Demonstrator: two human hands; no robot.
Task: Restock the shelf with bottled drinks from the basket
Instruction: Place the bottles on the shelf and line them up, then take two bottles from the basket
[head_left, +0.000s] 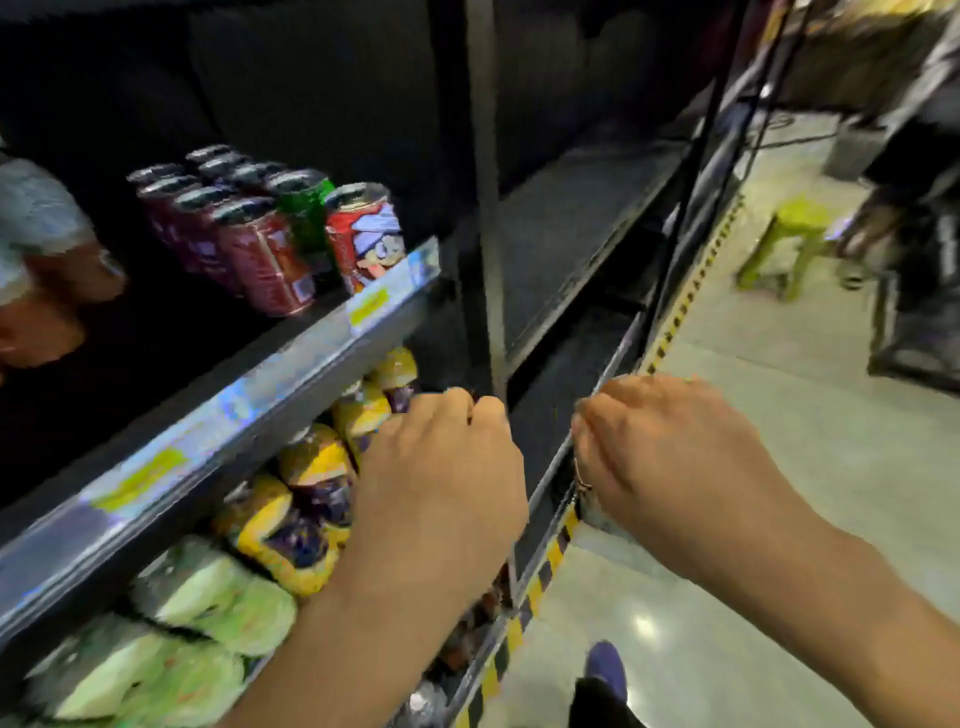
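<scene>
My left hand (441, 467) reaches into the lower shelf with its fingers curled down over a row of bottles with yellow and purple labels (311, 467). Its palm side is hidden, so I cannot tell whether it grips one. Beside it on the right, my right hand (670, 452) hovers at the shelf's front rail (550, 467) with fingers curled under; what lies under it is hidden. Pale green bottles (208, 597) fill the lower shelf to the left. No basket is in view.
The upper shelf (260, 395) holds red and green cans (270, 249). The dark bay (571, 234) to the right is bare. Another person's sleeve and hand (36, 260) show at the left edge. A green stool (795, 239) stands on the floor; striped tape (540, 577) edges the shelf base.
</scene>
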